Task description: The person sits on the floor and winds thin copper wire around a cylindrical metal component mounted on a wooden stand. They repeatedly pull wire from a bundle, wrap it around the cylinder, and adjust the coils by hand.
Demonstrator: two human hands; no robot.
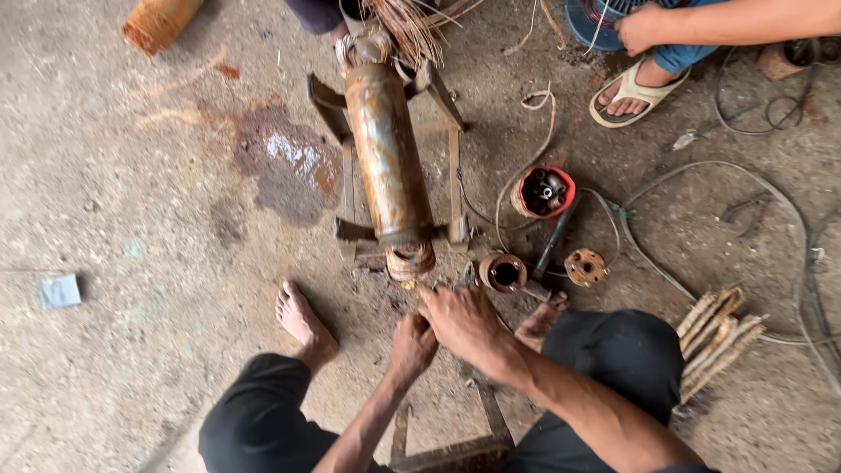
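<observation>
Stained concrete floor (131, 175) of a workshop: a seated person's right hand (464, 322) lies over the left hand (412, 343), the fingers (431, 298) of both curled together; whether they grip anything I cannot tell. Just ahead of the fingers, nearly touching, is the coiled near end of a rusty motor cylinder (385, 153), its long axis running straight away from the person on a low metal stand (454, 166). The right hand is nearer. Rusty caps (503, 272), a red-rimmed housing (544, 192), cables and a bundle of rods (718, 337) lie to the right; another person's hand (639, 28) works beyond.
</observation>
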